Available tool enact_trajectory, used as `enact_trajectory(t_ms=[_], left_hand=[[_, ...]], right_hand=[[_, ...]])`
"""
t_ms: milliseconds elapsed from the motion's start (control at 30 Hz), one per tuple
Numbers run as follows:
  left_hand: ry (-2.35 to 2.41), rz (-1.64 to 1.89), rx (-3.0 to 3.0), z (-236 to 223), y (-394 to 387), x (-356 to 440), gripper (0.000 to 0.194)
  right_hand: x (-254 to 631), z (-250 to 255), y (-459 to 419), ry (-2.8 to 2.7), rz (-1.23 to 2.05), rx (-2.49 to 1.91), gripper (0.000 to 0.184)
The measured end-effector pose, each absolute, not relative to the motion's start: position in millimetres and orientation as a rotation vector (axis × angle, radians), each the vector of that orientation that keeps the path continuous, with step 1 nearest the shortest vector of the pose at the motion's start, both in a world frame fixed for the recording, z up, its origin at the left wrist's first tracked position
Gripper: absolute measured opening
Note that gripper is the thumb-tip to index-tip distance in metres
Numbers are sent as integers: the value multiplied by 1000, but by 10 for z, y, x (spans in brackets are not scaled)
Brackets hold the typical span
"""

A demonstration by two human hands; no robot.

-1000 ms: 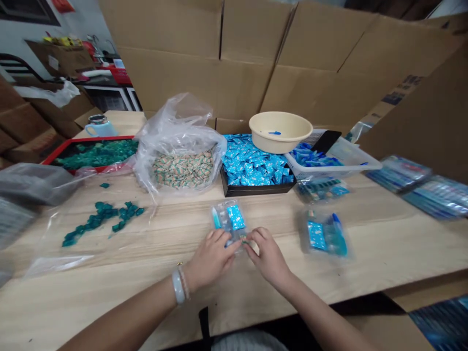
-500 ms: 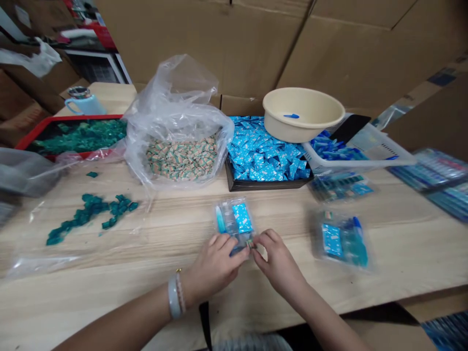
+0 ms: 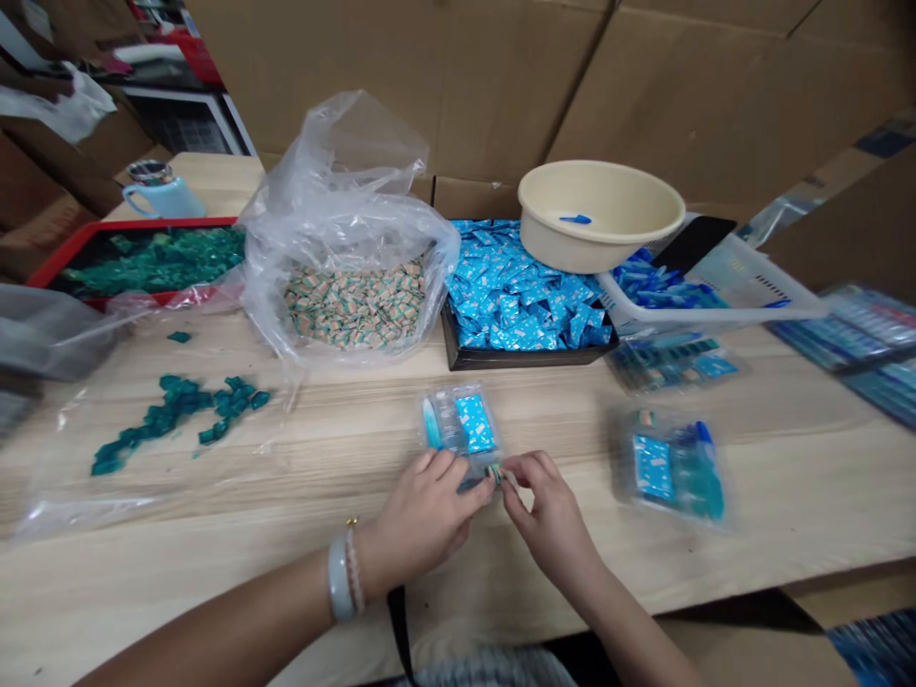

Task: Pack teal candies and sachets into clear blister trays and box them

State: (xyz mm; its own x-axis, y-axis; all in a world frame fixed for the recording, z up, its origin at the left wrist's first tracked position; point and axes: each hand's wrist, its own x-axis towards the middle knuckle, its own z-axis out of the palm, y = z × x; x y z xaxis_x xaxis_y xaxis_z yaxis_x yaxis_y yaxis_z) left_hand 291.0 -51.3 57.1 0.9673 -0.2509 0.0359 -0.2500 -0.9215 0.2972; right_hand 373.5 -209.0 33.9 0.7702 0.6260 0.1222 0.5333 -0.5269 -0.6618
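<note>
Lower centre: left hand (image 3: 429, 506) grips the flat clear-plastic pack (image 3: 449, 425), right hand (image 3: 551, 510) pinches a small green-and-tan striped square (image 3: 493, 472), probably light, slippery, best held by its edges!

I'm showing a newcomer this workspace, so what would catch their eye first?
Probably the heap of shiny blue packets in a black tray at the back centre of the table, beside the cream basin. Next, the clear plastic pack front centre, where the left grip and right grip meet at a small striped piece. Dark teal chunks lie scattered on the left.
</note>
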Motion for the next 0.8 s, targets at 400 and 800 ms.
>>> enact_trajectory(t_ms=[400, 800], left_hand=[[-330, -30, 2742, 593, -483, 2960, 46], [-185, -35, 2706, 603, -528, 2921, 47]], right_hand=[[3703, 343, -2110, -800, 121, -2259, 9], [3649, 352, -2050, -770, 83, -2341, 3]])
